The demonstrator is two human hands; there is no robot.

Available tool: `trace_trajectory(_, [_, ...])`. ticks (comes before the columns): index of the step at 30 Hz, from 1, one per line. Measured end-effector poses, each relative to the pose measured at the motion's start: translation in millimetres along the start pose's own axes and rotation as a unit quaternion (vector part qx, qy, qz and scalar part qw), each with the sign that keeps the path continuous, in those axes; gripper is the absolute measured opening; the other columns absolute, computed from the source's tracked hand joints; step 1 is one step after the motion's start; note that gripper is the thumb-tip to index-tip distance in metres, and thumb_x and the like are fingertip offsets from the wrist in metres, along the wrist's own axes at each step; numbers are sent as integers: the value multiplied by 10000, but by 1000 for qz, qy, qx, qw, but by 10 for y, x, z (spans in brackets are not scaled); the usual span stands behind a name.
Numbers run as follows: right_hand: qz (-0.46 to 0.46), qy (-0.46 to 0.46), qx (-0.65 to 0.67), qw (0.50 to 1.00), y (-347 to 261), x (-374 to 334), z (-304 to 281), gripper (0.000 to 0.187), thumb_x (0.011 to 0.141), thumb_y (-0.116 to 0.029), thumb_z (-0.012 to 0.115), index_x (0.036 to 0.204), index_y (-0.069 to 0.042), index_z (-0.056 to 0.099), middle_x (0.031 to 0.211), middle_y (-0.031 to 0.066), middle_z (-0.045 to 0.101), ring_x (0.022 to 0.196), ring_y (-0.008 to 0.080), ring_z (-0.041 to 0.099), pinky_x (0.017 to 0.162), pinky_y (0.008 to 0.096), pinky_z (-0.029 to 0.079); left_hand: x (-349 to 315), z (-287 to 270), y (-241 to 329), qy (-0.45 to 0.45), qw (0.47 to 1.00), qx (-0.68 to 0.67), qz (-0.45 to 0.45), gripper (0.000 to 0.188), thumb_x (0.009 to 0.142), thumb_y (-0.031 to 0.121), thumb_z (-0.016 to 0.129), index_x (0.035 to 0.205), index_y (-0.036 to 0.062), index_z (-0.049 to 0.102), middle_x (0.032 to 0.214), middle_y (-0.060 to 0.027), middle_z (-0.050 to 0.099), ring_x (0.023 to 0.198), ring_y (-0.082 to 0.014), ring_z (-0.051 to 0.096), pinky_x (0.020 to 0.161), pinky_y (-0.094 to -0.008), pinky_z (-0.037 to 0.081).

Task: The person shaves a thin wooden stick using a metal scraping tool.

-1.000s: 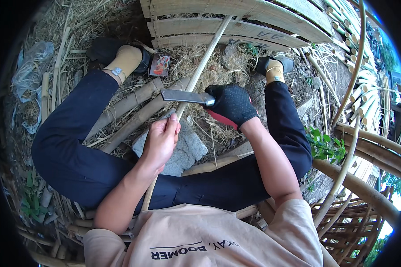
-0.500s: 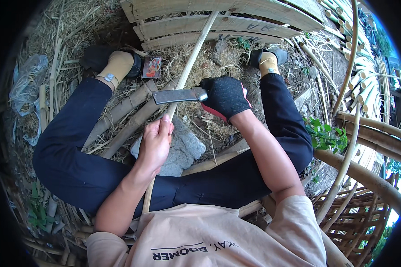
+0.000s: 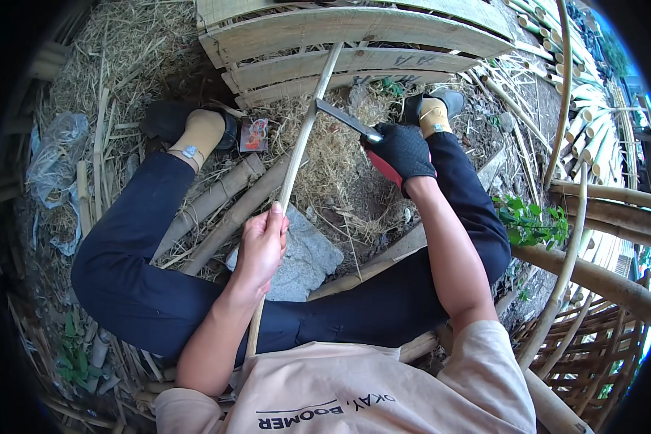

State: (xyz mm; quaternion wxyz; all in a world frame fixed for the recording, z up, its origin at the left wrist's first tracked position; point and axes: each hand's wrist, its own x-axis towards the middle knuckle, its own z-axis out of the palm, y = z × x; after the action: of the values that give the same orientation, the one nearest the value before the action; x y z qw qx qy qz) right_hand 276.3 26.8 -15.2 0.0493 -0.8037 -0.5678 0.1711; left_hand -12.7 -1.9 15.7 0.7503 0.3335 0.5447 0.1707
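Pale strip (image 3: 296,155), apparently bamboo, and knife (image 3: 343,118), as viewed from where I stand. The strip is already slender along its visible length; how much remains to be trimmed cannot be judged from here. It slants from the beige shirt (image 3: 369,383), past the grey stone (image 3: 307,253), to overlap the slatted crate (image 3: 369,32). Left hand (image 3: 262,244): bare, fingers closed around the strip, thumb lying along it. Right hand (image 3: 401,154): gloved, fingers curled around the mostly hidden handle, forearm reaching forward, blade tip at the strip's edge; whether they touch is unclear.
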Motion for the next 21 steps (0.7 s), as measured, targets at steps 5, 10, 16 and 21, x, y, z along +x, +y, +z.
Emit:
trace_trajectory(5, [-115, -76, 28, 990, -317, -169, -18, 347, 836, -441, 705, 1020, -151, 754, 861, 171, 720, 814, 394, 691, 753, 462, 550, 23, -65, 31, -63, 994, -70, -52, 400, 1089, 421, 398, 789, 158, 434, 556, 117, 243, 420, 0, 193, 372, -211, 144])
trace_trajectory(10, [-184, -102, 18, 977, -473, -287, 46, 222, 772, -329, 685, 897, -151, 728, 809, 163, 711, 805, 382, 697, 753, 479, 555, 87, -171, -5, -133, 976, -137, -101, 408, 1089, 439, 385, 778, 176, 412, 558, 110, 227, 434, -14, 173, 385, -221, 131])
trace_trajectory(16, [-177, -80, -28, 981, -413, -209, 119, 169, 745, -279, 675, 860, -169, 732, 780, 145, 709, 789, 361, 703, 731, 468, 562, 94, -144, -35, -134, 979, -125, -90, 418, 1091, 441, 378, 764, 181, 400, 555, 109, 240, 430, -14, 183, 387, -225, 131])
trace_trajectory(21, [-164, -56, -32, 984, -399, -192, 120, 191, 742, -272, 672, 890, -177, 746, 781, 140, 712, 780, 359, 703, 723, 463, 564, 96, -124, -18, -139, 978, -124, -90, 418, 1092, 438, 376, 762, 181, 396, 553, 108, 237, 428, -16, 185, 387, -225, 131])
